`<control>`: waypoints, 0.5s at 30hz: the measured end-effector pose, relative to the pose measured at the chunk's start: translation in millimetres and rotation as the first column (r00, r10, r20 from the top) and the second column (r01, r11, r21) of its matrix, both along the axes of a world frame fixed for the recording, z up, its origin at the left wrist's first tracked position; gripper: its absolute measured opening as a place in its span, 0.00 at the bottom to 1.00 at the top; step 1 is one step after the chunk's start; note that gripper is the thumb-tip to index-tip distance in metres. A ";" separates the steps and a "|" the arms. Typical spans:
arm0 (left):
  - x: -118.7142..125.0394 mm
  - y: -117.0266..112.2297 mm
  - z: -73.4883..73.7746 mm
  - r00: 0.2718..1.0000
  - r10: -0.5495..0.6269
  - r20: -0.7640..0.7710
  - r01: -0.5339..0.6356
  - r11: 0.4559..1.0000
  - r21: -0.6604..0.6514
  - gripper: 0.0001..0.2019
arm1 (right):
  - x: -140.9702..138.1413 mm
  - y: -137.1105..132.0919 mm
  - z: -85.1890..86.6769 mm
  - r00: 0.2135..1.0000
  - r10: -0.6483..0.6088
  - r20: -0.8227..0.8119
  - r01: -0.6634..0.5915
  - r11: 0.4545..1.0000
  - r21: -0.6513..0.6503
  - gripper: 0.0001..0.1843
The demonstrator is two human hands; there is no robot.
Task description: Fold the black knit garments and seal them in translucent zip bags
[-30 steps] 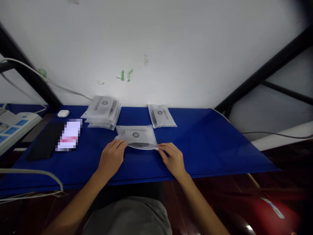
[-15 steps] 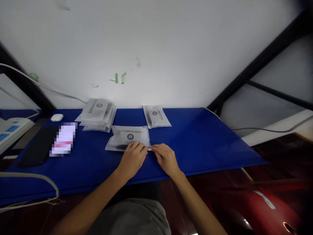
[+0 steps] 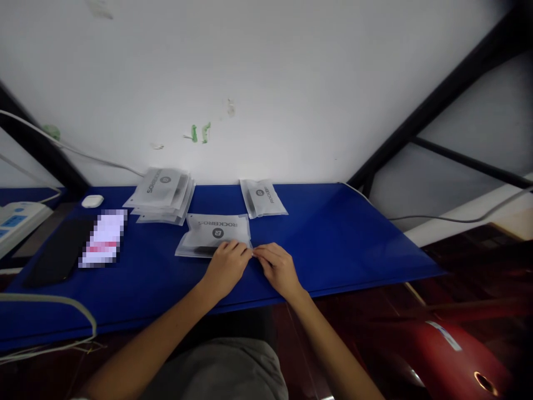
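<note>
A frosted zip bag (image 3: 214, 228) printed ROCKBROS lies flat in front of me, with something dark inside its near edge. My left hand (image 3: 228, 266) has its fingers closed on the bag's near right corner. At that same corner, the fingertips of my right hand (image 3: 278, 268) pinch the end of the bag's edge. Behind to the left lies a stack of similar bags (image 3: 162, 191). Another single bag (image 3: 263, 198) rests by the wall, right of the middle.
The blue tabletop (image 3: 341, 239) runs up against a white wall. On the left are a lit phone (image 3: 104, 239), a black flat object (image 3: 60, 253), a white earbud case (image 3: 92, 201) and a power strip (image 3: 20, 222). A red stool (image 3: 449, 355) stands at lower right.
The view has shifted slightly, so everything sits a little further left. Both hands stay at the bag's near right corner, with my right fingertips drawn marginally closer to the left ones.
</note>
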State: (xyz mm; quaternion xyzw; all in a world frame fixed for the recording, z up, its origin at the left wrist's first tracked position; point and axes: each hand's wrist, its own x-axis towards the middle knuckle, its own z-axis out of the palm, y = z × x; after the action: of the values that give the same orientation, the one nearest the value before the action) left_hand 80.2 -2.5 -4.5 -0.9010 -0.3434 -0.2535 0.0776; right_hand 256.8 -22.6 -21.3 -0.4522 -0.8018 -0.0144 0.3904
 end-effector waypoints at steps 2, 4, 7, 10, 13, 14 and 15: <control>-0.1 -0.2 0.1 1.000 -0.004 -0.017 0.004 1.000 0.011 0.05 | -0.1 -0.2 0.6 1.000 -0.004 0.011 0.004 1.000 0.000 0.10; -0.9 -0.7 0.1 1.000 0.000 -0.028 0.000 1.000 0.012 0.05 | -0.4 -0.1 0.9 1.000 -0.010 0.021 0.010 1.000 0.007 0.10; -2.6 -1.5 0.1 0.999 0.019 -0.030 -0.018 1.000 0.005 0.05 | -1.3 0.3 0.5 0.999 -0.022 0.033 0.021 0.999 0.029 0.10; -3.7 -1.2 0.0 0.999 0.032 -0.028 -0.032 0.999 0.003 0.05 | -2.9 0.7 0.5 0.998 -0.036 0.050 0.034 0.999 0.040 0.10; -4.1 -0.5 0.7 0.999 0.025 -0.025 -0.026 1.000 -0.006 0.06 | -5.0 0.6 1.0 0.997 -0.044 0.055 0.043 0.998 0.035 0.10; -4.2 -0.3 1.1 1.000 0.023 -0.021 -0.023 1.000 -0.010 0.06 | -5.6 0.5 1.3 0.997 -0.048 0.056 0.046 0.998 0.035 0.10; -4.3 -0.2 1.6 1.000 0.021 -0.015 -0.021 1.000 -0.011 0.06 | -6.3 0.3 1.5 0.997 -0.052 0.058 0.050 0.998 0.035 0.10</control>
State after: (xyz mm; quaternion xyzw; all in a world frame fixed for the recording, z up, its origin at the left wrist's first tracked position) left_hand 75.9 -2.7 -2.9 -0.8996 -0.3536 -0.2442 0.0777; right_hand 250.6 -22.3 -19.8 -0.4653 -0.8008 -0.0509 0.3737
